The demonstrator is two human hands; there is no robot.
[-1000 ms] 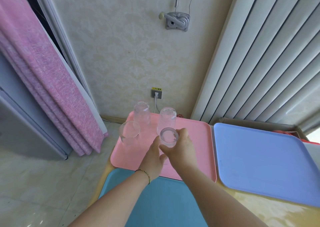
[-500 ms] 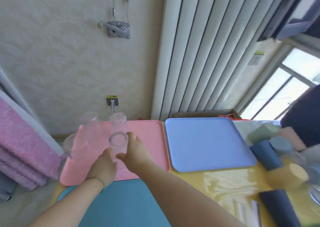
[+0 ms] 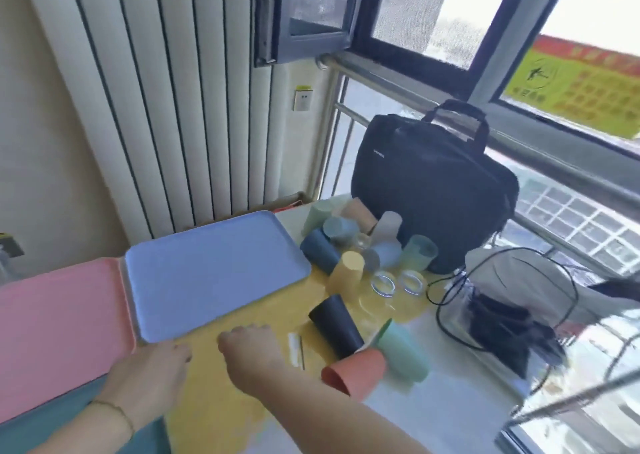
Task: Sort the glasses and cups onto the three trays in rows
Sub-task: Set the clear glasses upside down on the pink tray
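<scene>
A pink tray lies at the left, a blue tray beside it, and a teal tray at the bottom left. Several plastic cups lie jumbled on the yellow table: a black cup, an orange cup, a mint cup, a yellow cup, a dark blue cup. Two clear glasses stand upright past them. My left hand and my right hand hover over the table, holding nothing, fingers loosely curled.
A black bag stands at the back by the window rail. Black cables and a clear pouch lie at the right. A white stick and a thin pen lie near my right hand. A radiator stands behind the trays.
My right hand let go of the glass on the pink tray. The view swung right to the pile of cups, and both hands moved right off the pink tray.
</scene>
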